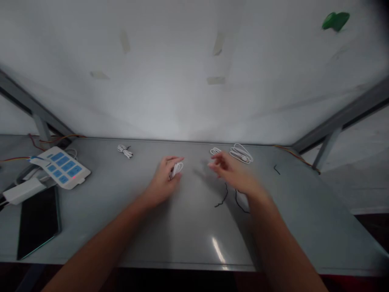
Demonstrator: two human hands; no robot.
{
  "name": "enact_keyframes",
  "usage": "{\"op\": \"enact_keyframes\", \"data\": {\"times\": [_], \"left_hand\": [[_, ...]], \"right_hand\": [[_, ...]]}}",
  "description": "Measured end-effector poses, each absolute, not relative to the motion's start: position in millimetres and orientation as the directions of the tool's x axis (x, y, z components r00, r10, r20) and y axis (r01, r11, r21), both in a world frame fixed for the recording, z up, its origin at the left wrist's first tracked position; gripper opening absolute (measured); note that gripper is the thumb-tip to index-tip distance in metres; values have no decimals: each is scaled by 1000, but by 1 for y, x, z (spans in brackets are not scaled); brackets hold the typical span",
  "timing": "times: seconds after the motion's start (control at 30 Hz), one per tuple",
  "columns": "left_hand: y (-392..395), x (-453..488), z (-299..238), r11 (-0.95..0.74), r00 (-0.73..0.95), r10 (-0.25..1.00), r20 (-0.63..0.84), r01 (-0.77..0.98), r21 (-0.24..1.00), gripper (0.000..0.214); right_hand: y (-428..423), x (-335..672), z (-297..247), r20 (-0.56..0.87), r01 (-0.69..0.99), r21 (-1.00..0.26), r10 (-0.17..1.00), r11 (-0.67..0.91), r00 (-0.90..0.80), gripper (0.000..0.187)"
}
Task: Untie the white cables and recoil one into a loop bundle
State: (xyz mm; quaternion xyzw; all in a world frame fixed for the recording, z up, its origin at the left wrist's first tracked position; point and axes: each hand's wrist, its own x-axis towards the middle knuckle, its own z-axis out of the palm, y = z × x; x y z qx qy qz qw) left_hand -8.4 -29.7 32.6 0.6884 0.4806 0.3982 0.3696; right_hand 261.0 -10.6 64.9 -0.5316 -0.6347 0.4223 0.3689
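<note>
A small coiled white cable is in my left hand, with fingers and thumb closed around it above the table. My right hand is held to the right, its fingers bent and slightly apart, with nothing visible between them. Just behind its fingertips lies another white cable coil, partly hidden by the hand. A larger loop of white cable rests beside it. Under my right wrist are two thin black ties, one partly covered by the forearm.
On the left lie a tied white cable, a white power strip with blue sockets, a white adapter and a dark tablet. A short black tie lies at right. A white wall backs the grey table.
</note>
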Motion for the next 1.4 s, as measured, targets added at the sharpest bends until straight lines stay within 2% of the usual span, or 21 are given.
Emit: {"op": "enact_keyframes", "data": {"times": [0.03,0.1,0.17,0.27,0.4,0.47,0.5,0.57,0.63,0.7,0.77,0.83,0.9,0.97,1.03,1.1,1.17,1.3,1.4], "left_hand": [[-31,-6,29,-356,268,928,260,423,833,50],[-34,-2,24,-437,377,884,277,452,777,59],[-36,3,20,-456,423,866,266,452,767,70],[-36,6,18,-428,369,891,265,485,763,83],[-16,-16,23,-444,325,895,305,585,678,80],[1,-39,25,-376,180,907,380,751,542,56],[10,-53,25,-247,40,914,404,844,476,48],[27,-81,23,85,-271,876,399,901,425,52],[39,-103,20,296,-449,831,329,857,421,60],[46,-115,16,323,-464,839,286,846,425,49],[49,-114,14,269,-424,861,280,848,456,37],[49,-102,14,206,-378,883,279,845,494,32],[42,-82,15,134,-313,911,269,840,525,26],[31,-58,17,9,-207,936,283,821,571,20],[16,-35,20,-212,-72,921,382,732,648,16],[1,-17,23,-382,28,877,480,646,661,11],[-11,-4,25,-481,122,852,510,570,666,9],[-21,6,25,-538,198,837,510,461,705,11],[-22,8,24,-444,146,895,422,403,800,8]], "right_hand": [[-14,243,60,-15,240,-970,977,38,-215,40],[-20,211,47,-75,38,-997,896,-65,-437,54],[-25,186,36,-79,-31,-992,812,-119,-579,57],[-25,173,24,-32,-35,-998,845,-59,-534,45],[-8,191,12,-15,-29,-999,962,-24,-274,38],[4,208,6,-50,28,-998,993,-48,-102,36],[10,217,4,-58,90,-994,998,-57,-12,32],[20,234,2,-7,295,-955,992,-44,126,24],[26,248,3,123,479,-878,973,16,194,18],[28,256,6,228,625,-779,952,51,206,18],[26,260,11,267,740,-671,945,42,189,20],[23,257,15,298,806,-591,939,42,170,19],[19,249,18,365,809,-579,920,103,144,15],[15,237,20,392,725,-659,914,201,104,13],[10,223,21,310,518,-817,950,254,24,14],[4,210,23,182,261,-945,979,200,-90,24],[-1,202,26,103,84,-989,979,119,-175,33],[-8,201,32,41,-80,-997,967,22,-250,28],[-6,205,32,-13,-168,-984,959,-63,-282,27]]}}
